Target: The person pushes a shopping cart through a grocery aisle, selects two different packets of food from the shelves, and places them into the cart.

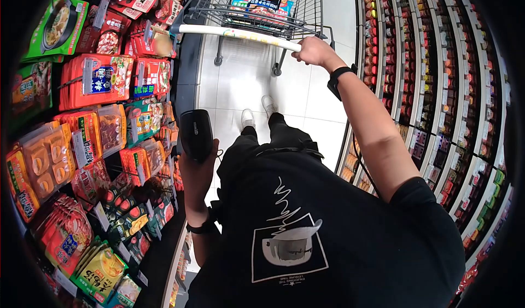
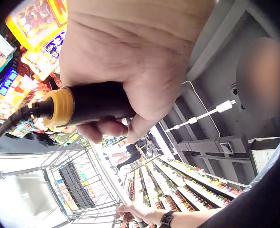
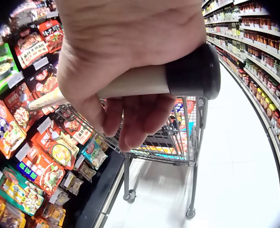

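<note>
My left hand (image 1: 197, 179) grips a black handheld device (image 1: 196, 135) with a rounded head, held upright beside the hanging packets. In the left wrist view its black handle (image 2: 99, 102) ends in a yellow collar (image 2: 61, 107) with a dark cable (image 2: 16, 123). Fingers and thumb wrap round this handle. My right hand (image 1: 317, 52) holds the right end of the pale shopping cart handle (image 1: 240, 33). The right wrist view has its fingers (image 3: 132, 123) curled below the bar, close to the black end piece (image 3: 192, 71). Colourful food packets (image 1: 265, 1) lie inside the cart (image 1: 306, 18).
Racks of hanging seasoning packets (image 1: 106, 81) line the left side. Long shelves of jars (image 1: 404, 62) run along the right. The cart stands ahead on a pale tiled floor (image 1: 322, 94), its wheels (image 3: 191, 213) between the rows.
</note>
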`<state>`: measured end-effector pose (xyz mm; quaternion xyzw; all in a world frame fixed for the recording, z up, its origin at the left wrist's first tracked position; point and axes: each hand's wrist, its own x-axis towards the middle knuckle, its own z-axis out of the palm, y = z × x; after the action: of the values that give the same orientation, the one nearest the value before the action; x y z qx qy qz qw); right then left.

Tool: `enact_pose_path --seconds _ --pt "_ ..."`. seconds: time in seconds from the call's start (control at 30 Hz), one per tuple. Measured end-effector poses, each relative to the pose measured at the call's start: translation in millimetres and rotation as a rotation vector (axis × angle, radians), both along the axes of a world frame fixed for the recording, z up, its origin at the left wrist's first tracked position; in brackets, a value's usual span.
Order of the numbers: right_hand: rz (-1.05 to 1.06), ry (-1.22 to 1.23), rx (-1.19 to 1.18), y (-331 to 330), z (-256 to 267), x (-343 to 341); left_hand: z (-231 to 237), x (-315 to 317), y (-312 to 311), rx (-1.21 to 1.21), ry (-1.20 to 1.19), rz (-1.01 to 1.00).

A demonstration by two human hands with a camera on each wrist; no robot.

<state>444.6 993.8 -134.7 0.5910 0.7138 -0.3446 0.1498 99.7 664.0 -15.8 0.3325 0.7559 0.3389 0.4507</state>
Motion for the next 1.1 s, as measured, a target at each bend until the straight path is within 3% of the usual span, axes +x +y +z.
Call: enact_pose_path --seconds 0.87,1.1 --pt "0.008 -0.036 0.012 -11 8 -2 -1 3 -19 0.048 -0.011 0.034" --pt "0.044 -0.128 0.248 -29 11 -6 -6 -15 -37 0.007 0.075 0.002"
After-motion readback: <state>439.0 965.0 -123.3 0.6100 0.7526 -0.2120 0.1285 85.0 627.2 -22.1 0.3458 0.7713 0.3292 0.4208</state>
